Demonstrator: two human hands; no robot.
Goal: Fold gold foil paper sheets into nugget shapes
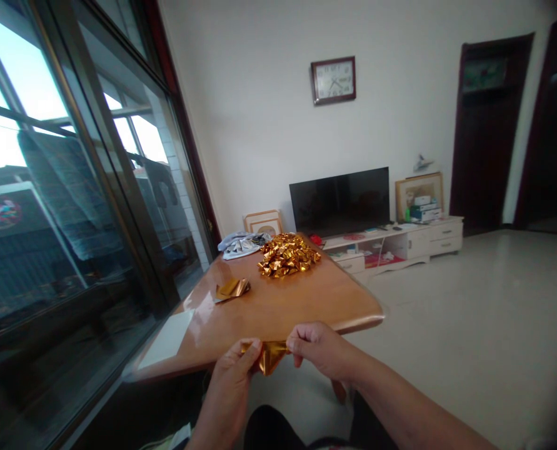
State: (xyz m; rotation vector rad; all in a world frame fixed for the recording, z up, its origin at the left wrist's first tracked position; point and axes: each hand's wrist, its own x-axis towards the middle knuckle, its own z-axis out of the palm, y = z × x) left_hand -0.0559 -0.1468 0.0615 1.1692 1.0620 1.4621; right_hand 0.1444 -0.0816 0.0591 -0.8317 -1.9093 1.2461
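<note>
A shiny gold foil paper [272, 357], partly folded with a point hanging down, is stretched between my two hands at the table's near edge. My left hand [235, 369] pinches its left end between thumb and fingers. At the right end, the fingertips of my right hand [316, 347] grip the foil's upper corner. Farther up the table lies a small stack of flat gold foil sheets [232, 289]. Beyond it rises a heap of folded gold foil pieces [288, 255].
The brown wooden table [301, 306] carries a white sheet [168, 339] at its left edge and a bundled grey cloth [243, 245] at the far end. A television [341, 201] stands on a white cabinet [419, 242] behind. Glass sliding doors [119, 187] run along the left.
</note>
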